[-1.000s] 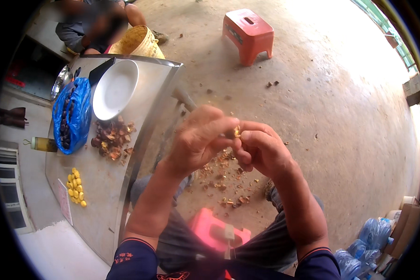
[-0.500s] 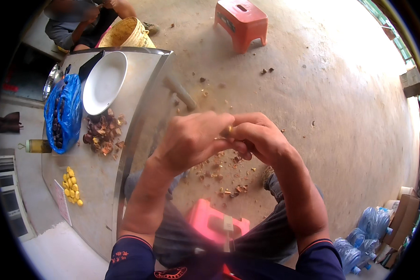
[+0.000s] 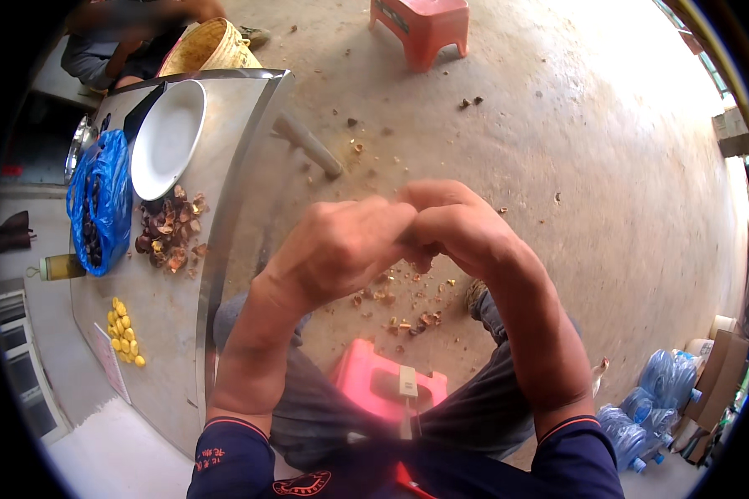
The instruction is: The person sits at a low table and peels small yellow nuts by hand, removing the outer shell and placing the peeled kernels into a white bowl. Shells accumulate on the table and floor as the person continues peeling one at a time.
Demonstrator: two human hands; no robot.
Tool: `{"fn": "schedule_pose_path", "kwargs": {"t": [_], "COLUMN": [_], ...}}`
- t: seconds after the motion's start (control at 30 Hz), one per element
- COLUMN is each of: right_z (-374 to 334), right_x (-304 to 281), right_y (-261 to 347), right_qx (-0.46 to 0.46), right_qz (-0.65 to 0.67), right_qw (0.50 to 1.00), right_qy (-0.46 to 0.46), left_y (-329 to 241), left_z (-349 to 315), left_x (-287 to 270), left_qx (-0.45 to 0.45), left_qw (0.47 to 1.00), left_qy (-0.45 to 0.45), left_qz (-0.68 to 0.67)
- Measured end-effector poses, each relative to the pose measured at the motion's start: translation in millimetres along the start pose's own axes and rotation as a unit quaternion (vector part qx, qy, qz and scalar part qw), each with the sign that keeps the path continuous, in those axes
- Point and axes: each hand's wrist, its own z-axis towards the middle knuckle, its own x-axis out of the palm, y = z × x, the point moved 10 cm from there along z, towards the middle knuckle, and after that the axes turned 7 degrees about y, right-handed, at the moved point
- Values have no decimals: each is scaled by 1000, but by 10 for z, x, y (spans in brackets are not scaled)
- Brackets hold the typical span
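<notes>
My left hand [image 3: 337, 245] and my right hand [image 3: 462, 229] meet in front of me, fingers curled inward and pressed together at the tips. Between them is a small chestnut, mostly hidden now; the earlier view shows a bit of its yellow flesh by my right thumb. Whatever else my left fingers grip is covered by the back of that hand. On the table to the left, peeled yellow chestnuts [image 3: 123, 333] lie in a cluster. Brown shells [image 3: 173, 231] form a pile farther back, beside a blue plastic bag [image 3: 118, 208] of dark unpeeled chestnuts.
A white oval dish [image 3: 168, 141] rests on the table [image 3: 171, 333]. Behind the table, another person [image 3: 100, 58] sits near a yellow bucket [image 3: 212, 48]. A red stool [image 3: 424, 25] stands ahead, a pink stool [image 3: 358, 378] between my legs. Shell scraps [image 3: 424, 320] litter the floor; plastic bottles [image 3: 641, 416] sit right.
My hands have turned inward and closed together, covering the yellow bit that showed between the fingers. The surroundings have shifted slightly left and up in the view.
</notes>
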Motion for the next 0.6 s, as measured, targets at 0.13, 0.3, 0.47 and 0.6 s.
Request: {"fn": "schedule_pose_path", "kwargs": {"t": [0.13, 0.3, 0.47, 0.6], "right_z": [29, -3, -29, -46], "right_x": [-75, -53, -3, 82], "right_y": [-82, -32, 80, 168], "right_qx": [-10, -28, -46, -76], "right_qz": [54, 72, 60, 81], "right_qw": [998, 997, 996, 993], "right_qy": [-27, 8, 36, 36], "left_y": [38, 208, 347, 361], "left_z": [0, -168, -175, -168], "left_x": [-106, -417, -285, -205], "left_qx": [2, -84, -92, -80], "left_qw": [997, 971, 958, 955], "left_qy": [-53, -115, -116, -104], "left_qz": [-49, -190, -243, -265]}}
